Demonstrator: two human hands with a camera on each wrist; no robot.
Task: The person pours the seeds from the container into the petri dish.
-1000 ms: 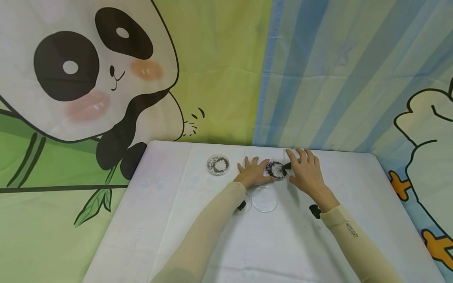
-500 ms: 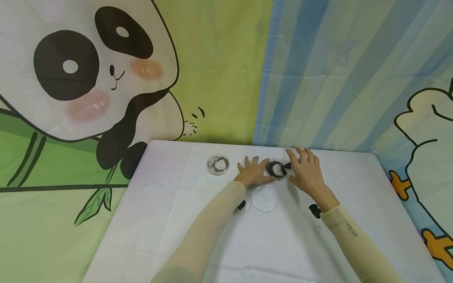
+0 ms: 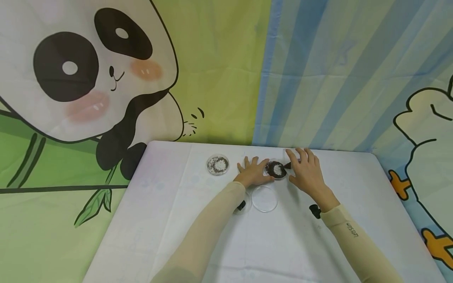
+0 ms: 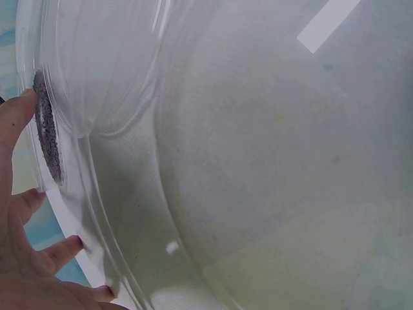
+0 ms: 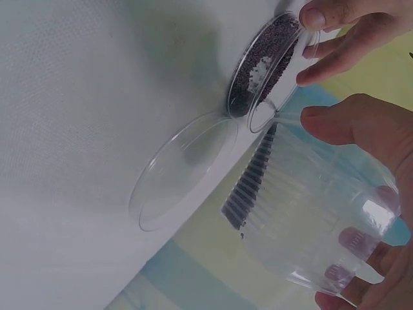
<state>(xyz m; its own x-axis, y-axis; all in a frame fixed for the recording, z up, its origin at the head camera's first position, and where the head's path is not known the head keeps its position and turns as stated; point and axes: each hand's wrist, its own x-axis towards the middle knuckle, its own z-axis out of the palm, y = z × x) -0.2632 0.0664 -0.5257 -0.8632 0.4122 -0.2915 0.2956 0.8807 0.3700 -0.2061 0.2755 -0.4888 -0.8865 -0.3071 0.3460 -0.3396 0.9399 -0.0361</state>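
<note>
Clear, ridged container (image 5: 293,210), seemingly holding dark grains (image 5: 248,188), is gripped by the right hand (image 3: 306,173), left hand (image 3: 253,173) splayed.

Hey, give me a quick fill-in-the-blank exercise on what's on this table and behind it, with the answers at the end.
1. Just right of the left hand sits a dish with dark grains and ____ bits.
2. The right hand holds a clear cup that is tilted, not ____.
3. In the head view, grains show in ____ dishes altogether.
4. The cartoon animal at the left of the backdrop is a ____.

Missing words: white; upright; two; panda.
</note>
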